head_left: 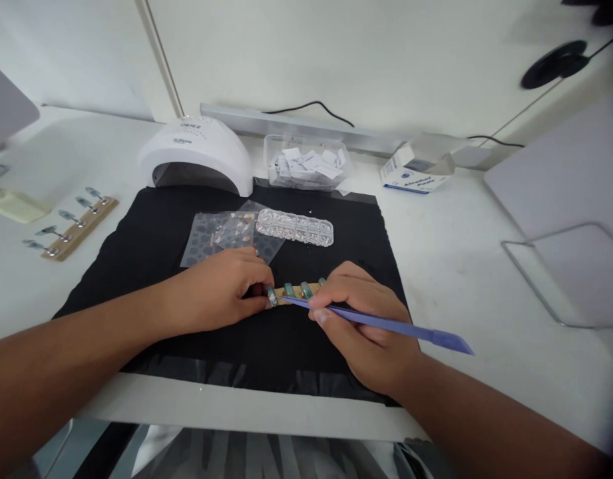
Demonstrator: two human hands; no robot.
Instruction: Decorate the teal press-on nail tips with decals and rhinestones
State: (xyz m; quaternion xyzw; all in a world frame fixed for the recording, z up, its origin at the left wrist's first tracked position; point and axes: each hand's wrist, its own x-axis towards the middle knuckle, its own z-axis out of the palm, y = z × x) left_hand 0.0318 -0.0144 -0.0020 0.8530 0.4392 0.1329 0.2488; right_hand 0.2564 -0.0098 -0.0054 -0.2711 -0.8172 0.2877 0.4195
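My left hand (233,283) is closed at the left end of a small wooden strip (297,293), its fingertips pinching the end false nail (271,296), which looks pale with small decorations. Further teal false nails (306,290) stand in a row along the strip, the rightmost partly covered by my right hand (369,326). Between the thumb and fingers of that hand are purple tweezers (396,324), with the pointed tip beside the pinched nail and a slanted flat end sticking out to the right. Behind my hands lie a clear case of small gems (295,227) and clear sticker sheets (211,233).
A black mat (196,359) covers the table's middle. At the back stand a white nail lamp (201,150), a clear box of white packets (306,163) and an alcohol pad carton (418,166). A second strip with nails (81,229) lies left; a metal wire stand (540,283) is right.
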